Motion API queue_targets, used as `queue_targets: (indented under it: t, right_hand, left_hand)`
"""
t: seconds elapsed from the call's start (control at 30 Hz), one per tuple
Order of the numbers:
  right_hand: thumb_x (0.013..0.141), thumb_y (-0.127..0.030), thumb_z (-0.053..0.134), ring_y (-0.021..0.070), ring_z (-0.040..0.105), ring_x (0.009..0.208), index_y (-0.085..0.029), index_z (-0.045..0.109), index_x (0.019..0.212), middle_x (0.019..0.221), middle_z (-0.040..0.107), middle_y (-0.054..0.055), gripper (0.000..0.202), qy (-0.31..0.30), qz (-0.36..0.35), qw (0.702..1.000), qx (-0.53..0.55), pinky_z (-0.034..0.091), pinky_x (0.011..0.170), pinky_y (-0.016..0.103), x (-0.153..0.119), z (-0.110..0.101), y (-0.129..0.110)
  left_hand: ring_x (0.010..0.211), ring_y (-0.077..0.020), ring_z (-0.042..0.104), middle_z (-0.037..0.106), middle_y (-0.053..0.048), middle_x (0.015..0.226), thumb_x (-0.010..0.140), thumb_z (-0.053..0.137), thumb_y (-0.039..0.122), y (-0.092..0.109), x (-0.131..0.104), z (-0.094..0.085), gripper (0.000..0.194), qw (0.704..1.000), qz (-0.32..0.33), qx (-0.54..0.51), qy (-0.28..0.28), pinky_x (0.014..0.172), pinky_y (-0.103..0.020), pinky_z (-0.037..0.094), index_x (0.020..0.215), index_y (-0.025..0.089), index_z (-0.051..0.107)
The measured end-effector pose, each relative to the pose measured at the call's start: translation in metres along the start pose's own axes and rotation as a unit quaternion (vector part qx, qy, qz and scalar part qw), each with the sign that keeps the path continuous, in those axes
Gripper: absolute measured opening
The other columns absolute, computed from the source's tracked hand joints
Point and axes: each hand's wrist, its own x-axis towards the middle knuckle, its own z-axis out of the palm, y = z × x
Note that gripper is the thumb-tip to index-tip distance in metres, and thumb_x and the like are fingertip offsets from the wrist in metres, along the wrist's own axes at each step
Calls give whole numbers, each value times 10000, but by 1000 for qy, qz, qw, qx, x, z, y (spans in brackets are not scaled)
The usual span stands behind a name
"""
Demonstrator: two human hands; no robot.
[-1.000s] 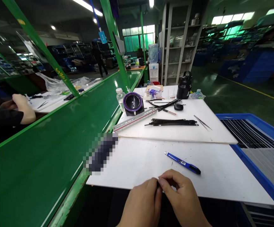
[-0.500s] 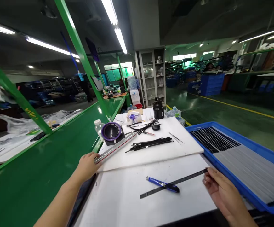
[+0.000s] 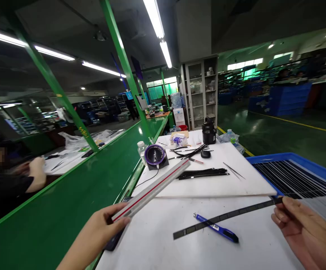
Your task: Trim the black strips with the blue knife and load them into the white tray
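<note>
My left hand (image 3: 102, 225) grips one end of a long pale bar with a red line (image 3: 154, 187), which slants up and away over the white board. In my right hand (image 3: 303, 221), thumb and fingers pinch the end of a thin black segmented strip (image 3: 236, 213). The strip reaches left across a blue utility knife (image 3: 219, 229) on the white table (image 3: 151, 245). A bundle of black strips (image 3: 205, 173) lies on the white board (image 3: 253, 185), with tweezers (image 3: 234, 170) to its right.
A blue tray (image 3: 295, 159) of strips stands at the right. Farther back are a round purple-rimmed device (image 3: 155, 154), a black bottle (image 3: 209, 131) and a small black case (image 3: 205, 154). A green partition (image 3: 95, 187) runs along the left, with another person (image 3: 8, 180) beyond.
My left hand has lifted the bar off the board and brought it nearer. The black strip in my right hand is raised somewhat. The view has swung left, bringing another person into sight.
</note>
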Motion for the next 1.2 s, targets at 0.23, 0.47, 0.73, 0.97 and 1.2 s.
queue_targets:
  t: [0.23, 0.47, 0.73, 0.97, 1.2]
  right_hand:
    - [656, -398, 839, 91, 530, 644, -176, 688, 788, 724, 590, -3, 299, -80, -120, 985, -96, 492, 607, 132, -37, 71, -14]
    - [732, -372, 793, 101, 535, 665, -184, 690, 812, 726, 595, -6, 229, -79, -154, 977, -125, 479, 646, 165, -40, 67, -14]
    - [783, -368, 753, 100, 520, 675, -177, 667, 787, 716, 576, -10, 209, -91, -167, 971, -142, 461, 653, 179, -47, 76, -12]
    - [758, -396, 780, 117, 525, 650, -175, 694, 847, 734, 596, 9, 253, -113, -190, 963, -155, 468, 642, 234, -35, 78, -10]
    - [728, -369, 799, 132, 551, 725, -226, 625, 1089, 861, 542, -20, 425, -64, -342, 913, -212, 485, 687, 275, -29, 98, -9]
  left_hand:
    - [1044, -308, 644, 686, -80, 1184, 721, 750, 331, 39, -44, 26, 529, 987, 80, -94, -108, 881, -347, 535, 1232, 232, 659]
    - [1119, -271, 603, 622, -61, 1293, 770, 731, 373, 41, -42, 37, 462, 980, 116, -99, -128, 978, -319, 468, 1217, 268, 672]
    - [1061, -264, 628, 644, -59, 1262, 794, 709, 363, 42, -43, 36, 419, 975, 118, -124, -145, 894, -291, 496, 1200, 265, 685]
    - [1057, -301, 634, 689, -75, 1177, 791, 674, 451, 41, -42, 40, 387, 981, 108, -113, -113, 922, -345, 511, 1115, 248, 735]
    - [1090, -346, 621, 712, -105, 1119, 708, 718, 534, 14, -38, 82, 473, 971, 25, -232, -56, 991, -439, 487, 1037, 196, 756]
